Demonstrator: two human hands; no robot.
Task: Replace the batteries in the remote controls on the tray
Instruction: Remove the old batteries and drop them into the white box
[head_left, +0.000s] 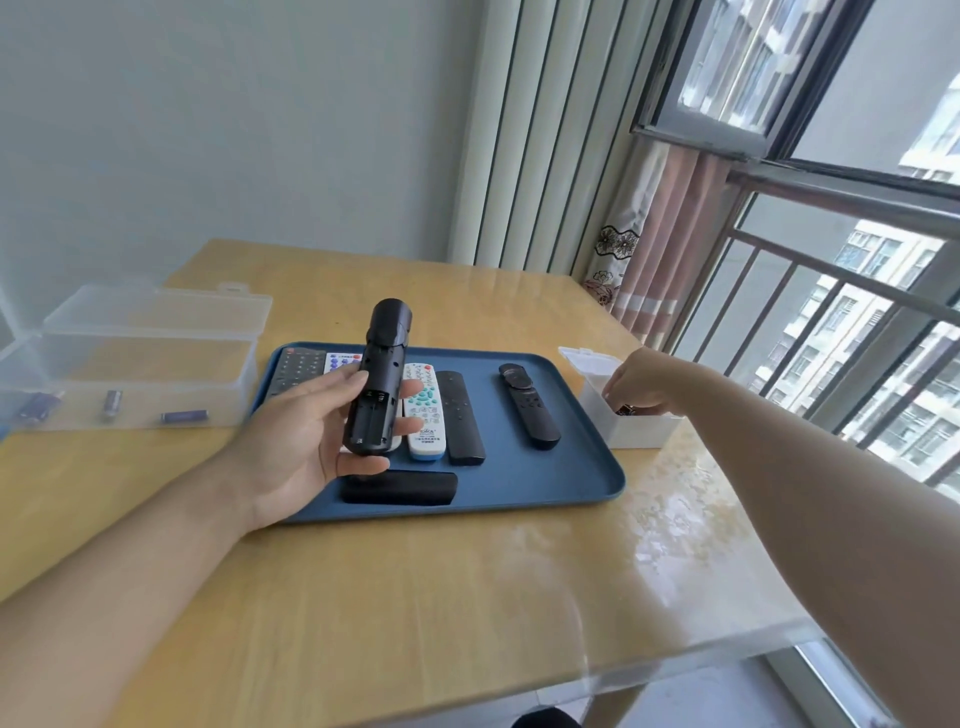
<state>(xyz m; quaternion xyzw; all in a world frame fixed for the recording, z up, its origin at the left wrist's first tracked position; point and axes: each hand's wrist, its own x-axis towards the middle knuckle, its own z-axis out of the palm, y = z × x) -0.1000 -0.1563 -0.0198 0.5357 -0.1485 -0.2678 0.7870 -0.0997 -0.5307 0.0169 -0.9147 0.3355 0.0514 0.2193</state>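
My left hand (306, 441) grips a black remote (376, 379) above the blue tray (571, 483), back side up, with its battery bay open and empty. The remote's black cover (400, 488) lies on the tray's near part. Several other remotes lie on the tray: a white one (425, 413), a slim black one (460, 418), a black one (527, 405) at the right, and two partly hidden behind the held remote. My right hand (641, 382) reaches into a small white box (631, 428) right of the tray, fingers curled over dark batteries (626, 410) inside.
A clear plastic box (140, 364) with its lid open stands left of the tray and holds three purple batteries (179, 415). The wooden table (415, 597) has a glossy cover. A window with railing and a curtain are at the right.
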